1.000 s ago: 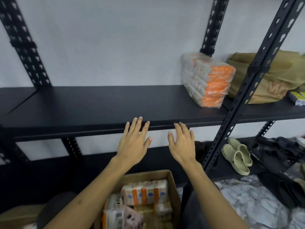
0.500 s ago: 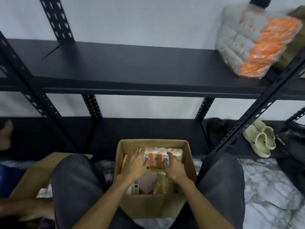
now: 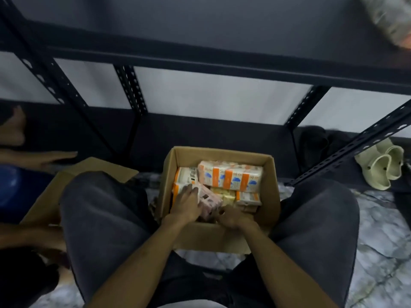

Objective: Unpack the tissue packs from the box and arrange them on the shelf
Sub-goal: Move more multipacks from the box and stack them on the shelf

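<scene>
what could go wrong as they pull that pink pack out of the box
The pink pack sits wedged among other packs, with the left hand on top and the right hand at its near end; a hard pull might tear the wrap. The orange-striped pack lies loose on top and could slide. Lifting could bump the shelf edge overhead.

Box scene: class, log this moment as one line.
left hand: on pinkish pack | right hand: at pack's near edge | box: holds orange-white packs | lifted: not yet
</scene>
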`<state>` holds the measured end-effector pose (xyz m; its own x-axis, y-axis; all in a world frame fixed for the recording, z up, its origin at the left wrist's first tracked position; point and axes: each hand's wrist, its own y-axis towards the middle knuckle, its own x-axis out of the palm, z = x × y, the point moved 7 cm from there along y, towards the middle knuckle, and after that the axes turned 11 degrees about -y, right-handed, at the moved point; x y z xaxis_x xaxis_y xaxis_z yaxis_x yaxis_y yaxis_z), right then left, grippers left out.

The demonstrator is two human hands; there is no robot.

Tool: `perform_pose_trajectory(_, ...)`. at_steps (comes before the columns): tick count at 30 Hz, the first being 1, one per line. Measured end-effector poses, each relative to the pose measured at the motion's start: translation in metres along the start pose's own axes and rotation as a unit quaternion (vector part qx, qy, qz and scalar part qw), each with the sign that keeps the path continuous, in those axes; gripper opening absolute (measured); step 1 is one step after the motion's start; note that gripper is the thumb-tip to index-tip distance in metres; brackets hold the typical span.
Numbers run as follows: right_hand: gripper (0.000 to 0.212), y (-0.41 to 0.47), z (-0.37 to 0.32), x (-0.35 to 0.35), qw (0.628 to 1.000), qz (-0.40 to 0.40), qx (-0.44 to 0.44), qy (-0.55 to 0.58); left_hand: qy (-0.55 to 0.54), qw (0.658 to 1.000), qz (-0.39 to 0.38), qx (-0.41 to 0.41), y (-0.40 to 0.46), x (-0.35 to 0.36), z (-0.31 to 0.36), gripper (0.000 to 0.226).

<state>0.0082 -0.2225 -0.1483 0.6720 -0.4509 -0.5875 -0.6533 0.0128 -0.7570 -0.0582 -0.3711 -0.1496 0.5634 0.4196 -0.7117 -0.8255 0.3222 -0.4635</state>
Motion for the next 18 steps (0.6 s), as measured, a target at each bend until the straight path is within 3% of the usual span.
perform_pose_trajectory(9,0.030,0.032,0.015,-0.057,0.975,0.217,0.040,0.007,0.063,0.998,0.009,-0.024,0.027,0.007,-0.021,0.070)
perform_pose_trajectory(14,0.061,0.043,0.026,-0.082,0.948,0.312,0.051,-0.040,0.096,0.995,0.028,-0.028,0.038,0.005,-0.024,0.073)
perform_pose_trajectory(18,0.084,0.066,0.044,-0.083,0.955,0.275,0.075,-0.082,0.098,0.995,0.018,-0.026,0.038,0.009,-0.029,0.072)
